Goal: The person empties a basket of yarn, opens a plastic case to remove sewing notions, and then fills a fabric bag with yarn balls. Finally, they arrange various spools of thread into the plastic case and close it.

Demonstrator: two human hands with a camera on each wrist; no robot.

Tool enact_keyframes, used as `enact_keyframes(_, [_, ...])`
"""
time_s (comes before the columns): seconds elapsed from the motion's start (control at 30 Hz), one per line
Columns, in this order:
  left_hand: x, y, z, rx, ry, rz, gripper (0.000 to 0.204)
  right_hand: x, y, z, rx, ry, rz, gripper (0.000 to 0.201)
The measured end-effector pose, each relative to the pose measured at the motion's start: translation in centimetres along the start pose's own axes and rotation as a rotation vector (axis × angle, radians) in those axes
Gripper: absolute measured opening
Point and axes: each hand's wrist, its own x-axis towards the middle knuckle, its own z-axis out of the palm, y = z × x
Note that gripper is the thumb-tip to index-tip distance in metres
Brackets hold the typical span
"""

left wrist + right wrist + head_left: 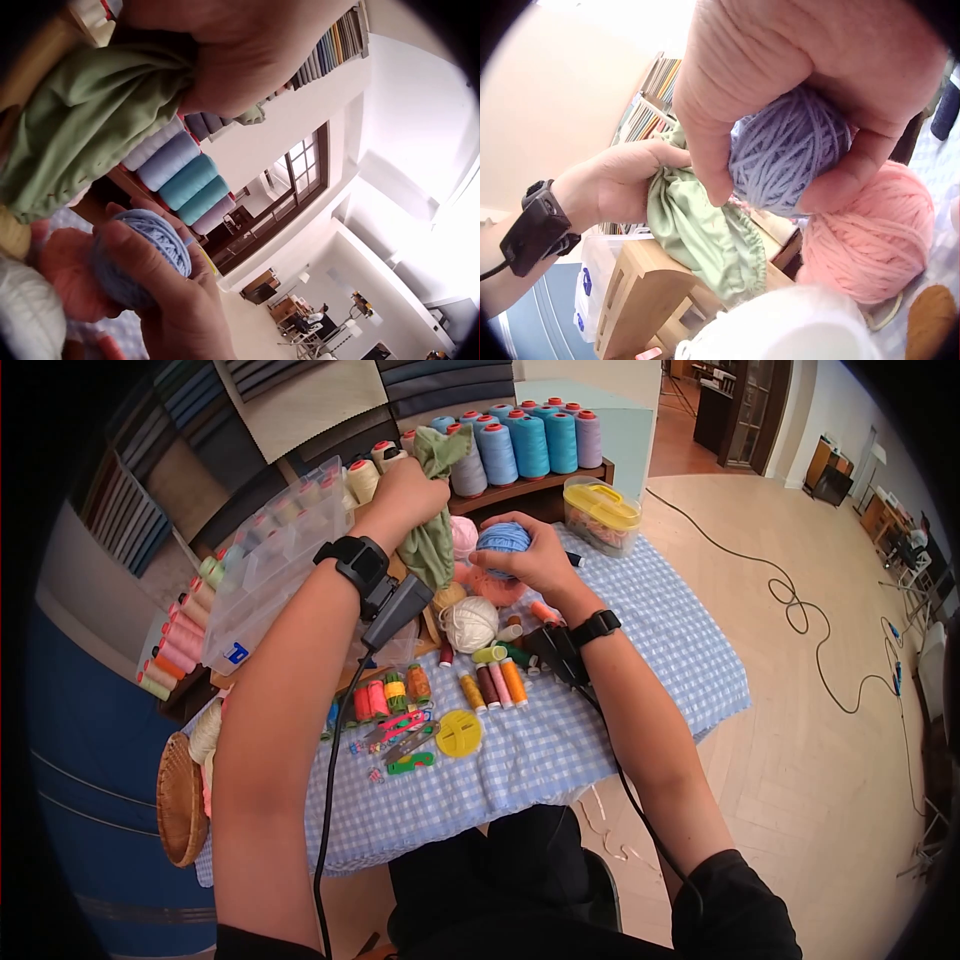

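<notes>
My left hand (pixel 408 495) grips a green cloth (pixel 430 550), gathered in the fist, with its lower part hanging down in folds. In the right wrist view this green cloth (pixel 701 232) shows a puckered, stitched edge. My right hand (pixel 545 560) holds a blue yarn ball (pixel 503 538) between thumb and fingers, to the right of the cloth. Below the blue ball lies a coral pink yarn ball (pixel 877 232), with a white yarn ball (pixel 470 624) nearer me. A paler pink yarn ball (pixel 463 538) shows between the two hands.
Large thread cones (pixel 528 445) line a wooden shelf behind the hands. A yellow-lidded tub (pixel 602 515) stands at the right; a clear plastic case (pixel 270 575) is at the left. Small thread spools (pixel 495 685), scissors (pixel 410 742) and a yellow round disc (pixel 459 733) lie on the checked tablecloth (pixel 540 760).
</notes>
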Motion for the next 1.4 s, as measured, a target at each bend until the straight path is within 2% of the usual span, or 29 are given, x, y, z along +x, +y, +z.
enact_keyframes(0.13, [-0.1,0.4,-0.9,0.014,0.087,0.03,0.041,0.0,0.1,0.0,0.009,0.059,0.02,0.054])
enact_keyframes(0.2, [0.7,0.4,-1.7,-0.036,0.169,0.116,0.039,0.1,0.0,0.2,0.04,0.086,0.021,0.057])
enact_keyframes(0.3, [0.1,2.6,-3.7,-0.025,0.225,0.109,0.037,0.3,0.2,0.4,0.03,0.149,0.061,0.064])
enact_keyframes(0.4, [-0.6,3.7,-4.9,-0.053,0.244,0.157,0.04,0.6,1.3,0.4,0.13,0.085,0.016,0.062])
enact_keyframes(0.47, [-0.9,3.9,-5.4,-0.051,0.252,0.171,0.04,0.6,1.5,0.4,0.016,-0.002,-0.053,0.066])
enact_keyframes(0.57, [-1.5,4.5,-5.9,-0.077,0.287,0.195,0.042,0.0,1.1,1.2,-0.055,-0.019,-0.146,0.074])
enact_keyframes(0.63, [-1.8,5.0,-6.2,-0.035,0.432,0.27,0.037,-0.3,0.3,1.3,-0.136,-0.027,-0.165,0.076])
enact_keyframes(0.67, [-1.1,4.1,-6.6,-0.033,0.434,0.268,0.037,-0.4,0.2,1.4,-0.216,-0.033,-0.184,0.078])
enact_keyframes(0.7, [0.0,3.0,-7.1,-0.09,0.44,0.337,0.04,-0.5,0.2,1.7,-0.216,-0.034,-0.184,0.078])
enact_keyframes(0.73, [0.7,2.3,-7.4,-0.148,0.445,0.406,0.042,-0.5,0.3,2.0,-0.24,-0.021,-0.178,0.078])
enact_keyframes(0.77, [-0.7,3.9,-7.7,-0.148,0.445,0.405,0.042,-0.6,0.2,2.2,-0.263,-0.008,-0.171,0.077])
enact_keyframes(0.83, [-3.5,6.9,-8.0,-0.318,0.454,0.287,0.032,-0.7,-0.5,2.3,-0.247,-0.035,-0.124,0.073])
enact_keyframes(0.9, [-4.5,7.7,-8.4,-0.32,0.441,0.279,0.03,-0.6,-0.7,2.3,-0.23,-0.061,-0.077,0.07])
enact_keyframes(0.97, [-5.1,7.7,-8.5,-0.322,0.428,0.272,0.029,-0.4,-0.3,2.1,-0.409,-0.119,-0.037,0.051])
enact_keyframes(1.0, [-5.3,7.7,-8.6,-0.315,0.416,0.284,0.031,-0.5,-0.1,2.2,-0.409,-0.12,-0.038,0.051])
enact_keyframes(1.07, [-5.0,6.8,-8.5,-0.308,0.406,0.296,0.032,-0.5,0.4,2.4,-0.19,-0.048,-0.108,0.04])
enact_keyframes(1.13, [-4.1,5.0,-8.5,-0.369,0.277,0.374,0.033,-0.2,0.9,2.2,-0.168,-0.014,-0.142,0.041])
enact_keyframes(1.2, [-3.8,4.1,-8.3,-0.444,0.242,0.354,0.03,0.2,1.2,1.6,-0.146,0.02,-0.177,0.042])
enact_keyframes(1.27, [-4.5,4.6,-8.6,-0.518,0.208,0.334,0.028,0.4,0.8,1.0,0.153,0.026,0.07,0.038])
enact_keyframes(1.37, [-5.6,5.0,-9.1,-0.646,0.169,0.314,0.025,0.5,0.2,0.8,0.262,0.041,0.031,0.043])
enact_keyframes(1.4, [-5.6,4.7,-9.3,-0.677,0.149,0.3,0.023,0.3,0.0,0.4,0.289,0.008,0.076,0.056])
